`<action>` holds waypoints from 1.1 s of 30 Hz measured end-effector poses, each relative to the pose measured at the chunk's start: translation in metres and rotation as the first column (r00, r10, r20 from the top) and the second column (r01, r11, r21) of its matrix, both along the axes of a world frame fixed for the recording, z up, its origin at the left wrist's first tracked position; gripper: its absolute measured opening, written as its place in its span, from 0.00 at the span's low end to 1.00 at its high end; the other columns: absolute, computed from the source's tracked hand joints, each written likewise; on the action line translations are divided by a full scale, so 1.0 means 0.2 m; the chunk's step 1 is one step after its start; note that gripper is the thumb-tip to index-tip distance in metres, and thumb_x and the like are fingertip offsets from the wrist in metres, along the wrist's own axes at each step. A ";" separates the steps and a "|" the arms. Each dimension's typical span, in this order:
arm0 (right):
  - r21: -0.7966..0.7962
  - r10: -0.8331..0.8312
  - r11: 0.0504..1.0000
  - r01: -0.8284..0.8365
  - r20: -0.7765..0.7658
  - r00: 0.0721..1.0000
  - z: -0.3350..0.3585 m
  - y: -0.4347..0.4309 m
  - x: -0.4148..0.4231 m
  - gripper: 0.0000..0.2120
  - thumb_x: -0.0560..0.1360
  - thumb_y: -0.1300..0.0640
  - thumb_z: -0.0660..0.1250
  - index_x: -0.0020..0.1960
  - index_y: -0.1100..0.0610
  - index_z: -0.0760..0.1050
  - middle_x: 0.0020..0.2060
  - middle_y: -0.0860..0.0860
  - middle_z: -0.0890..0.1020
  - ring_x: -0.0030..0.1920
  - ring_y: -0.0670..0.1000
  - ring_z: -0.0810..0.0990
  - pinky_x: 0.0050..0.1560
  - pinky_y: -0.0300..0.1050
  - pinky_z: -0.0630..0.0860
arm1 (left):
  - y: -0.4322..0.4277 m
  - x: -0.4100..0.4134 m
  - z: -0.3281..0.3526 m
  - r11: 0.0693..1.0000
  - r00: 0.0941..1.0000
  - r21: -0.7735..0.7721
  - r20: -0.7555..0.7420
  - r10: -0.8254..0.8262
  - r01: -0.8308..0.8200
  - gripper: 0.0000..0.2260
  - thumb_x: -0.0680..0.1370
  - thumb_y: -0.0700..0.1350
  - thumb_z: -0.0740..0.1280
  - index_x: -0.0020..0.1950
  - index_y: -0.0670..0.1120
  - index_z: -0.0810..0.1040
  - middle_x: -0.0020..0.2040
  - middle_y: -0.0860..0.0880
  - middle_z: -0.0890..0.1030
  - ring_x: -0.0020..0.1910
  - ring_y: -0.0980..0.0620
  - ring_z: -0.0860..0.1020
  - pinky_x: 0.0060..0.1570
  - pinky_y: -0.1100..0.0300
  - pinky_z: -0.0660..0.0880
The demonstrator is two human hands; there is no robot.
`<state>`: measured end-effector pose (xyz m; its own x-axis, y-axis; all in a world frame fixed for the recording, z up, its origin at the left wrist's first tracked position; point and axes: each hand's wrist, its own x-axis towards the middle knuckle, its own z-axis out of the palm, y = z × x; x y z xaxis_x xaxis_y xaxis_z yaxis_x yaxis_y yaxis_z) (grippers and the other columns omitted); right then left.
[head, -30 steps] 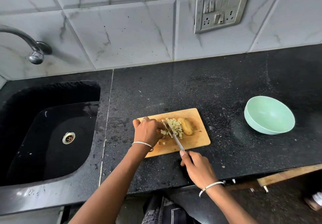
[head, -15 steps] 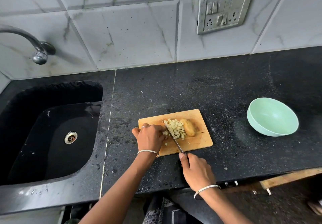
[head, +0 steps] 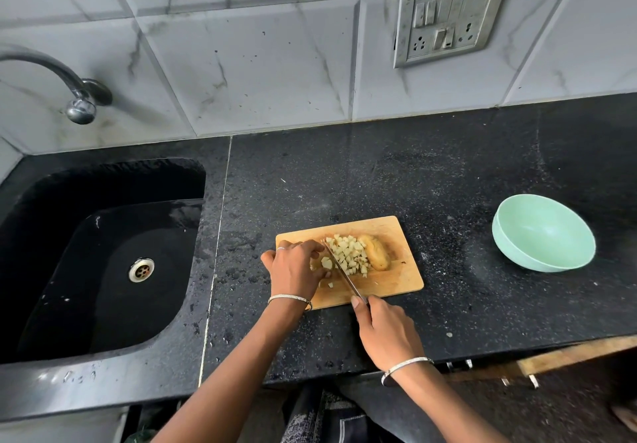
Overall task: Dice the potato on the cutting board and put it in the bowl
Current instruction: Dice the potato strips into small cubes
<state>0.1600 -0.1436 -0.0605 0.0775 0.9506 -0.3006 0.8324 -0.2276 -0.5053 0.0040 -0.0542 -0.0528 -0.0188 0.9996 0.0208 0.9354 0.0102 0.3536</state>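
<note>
A wooden cutting board [head: 396, 282] lies on the black counter. On it sits a heap of pale diced potato [head: 350, 255], with an uncut potato half [head: 375, 252] skin-up to its right. My left hand [head: 296, 270] curls over potato pieces at the heap's left side. My right hand [head: 386, 334] grips the handle of a knife [head: 341, 272], index finger along the spine. The blade runs diagonally through the heap next to my left fingers. An empty mint-green bowl [head: 543, 232] stands on the counter to the right.
A black sink [head: 100, 256] with a metal drain fills the left side, a tap [head: 69, 80] above it. Tiled wall with a switch plate [head: 451, 16] lies behind. The counter's front edge runs just below my right wrist.
The knife blade has shifted slightly left and up along the heap. My left hand has stayed on the pieces. The camera has drifted a little.
</note>
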 end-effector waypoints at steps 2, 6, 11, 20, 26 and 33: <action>-0.008 0.003 1.000 -0.003 -0.024 1.000 0.01 -0.02 0.00 0.21 0.81 0.38 0.47 0.46 0.50 0.71 0.44 0.53 0.81 0.48 0.60 0.80 0.43 0.52 0.73 | -0.01 0.01 0.00 1.000 0.999 0.000 -0.042 0.000 0.000 0.14 0.69 0.55 0.74 0.54 0.59 0.82 0.53 0.56 0.79 0.56 0.51 0.71 0.45 0.55 0.53; -0.024 0.003 1.000 -0.004 -0.041 0.999 0.00 -0.04 -0.02 0.20 0.81 0.38 0.47 0.43 0.50 0.68 0.43 0.53 0.81 0.48 0.60 0.80 0.42 0.52 0.71 | -0.01 0.01 0.00 1.000 0.999 -0.014 -0.037 0.015 -0.016 0.13 0.68 0.56 0.75 0.51 0.59 0.83 0.54 0.55 0.77 0.57 0.49 0.69 0.49 0.53 0.56; -0.031 0.014 0.999 -0.014 -0.019 1.000 0.00 -0.04 -0.04 0.22 0.81 0.39 0.46 0.47 0.52 0.71 0.46 0.54 0.81 0.50 0.60 0.80 0.43 0.51 0.72 | 0.00 -0.01 -0.02 0.999 0.999 -0.011 0.012 0.041 -0.041 0.11 0.66 0.56 0.76 0.48 0.58 0.84 0.52 0.56 0.77 0.55 0.50 0.69 0.51 0.52 0.59; -0.093 0.009 0.996 -0.010 -0.011 1.000 0.04 -0.03 -0.08 0.19 0.83 0.42 0.47 0.48 0.52 0.69 0.48 0.54 0.81 0.51 0.60 0.80 0.43 0.50 0.72 | 0.02 -0.02 -0.02 0.999 0.999 -0.001 0.019 0.046 -0.046 0.09 0.66 0.57 0.76 0.44 0.58 0.85 0.49 0.57 0.77 0.54 0.51 0.68 0.49 0.52 0.57; -0.072 0.043 0.997 -0.032 0.169 0.985 0.03 -0.02 -0.13 0.19 0.83 0.44 0.48 0.58 0.56 0.71 0.52 0.55 0.81 0.54 0.61 0.80 0.42 0.49 0.71 | 0.03 -0.03 -0.04 0.999 0.998 -0.007 0.028 0.052 -0.052 0.08 0.66 0.56 0.76 0.41 0.57 0.84 0.49 0.57 0.79 0.53 0.52 0.68 0.51 0.51 0.59; -0.173 -0.041 0.985 0.027 -0.077 0.996 0.03 0.06 -0.03 0.23 0.82 0.42 0.50 0.50 0.56 0.75 0.48 0.58 0.81 0.53 0.62 0.79 0.49 0.51 0.73 | 0.02 -0.02 -0.05 0.998 0.998 -0.001 0.033 0.060 -0.060 0.08 0.67 0.56 0.76 0.43 0.58 0.84 0.51 0.58 0.78 0.55 0.51 0.69 0.51 0.51 0.59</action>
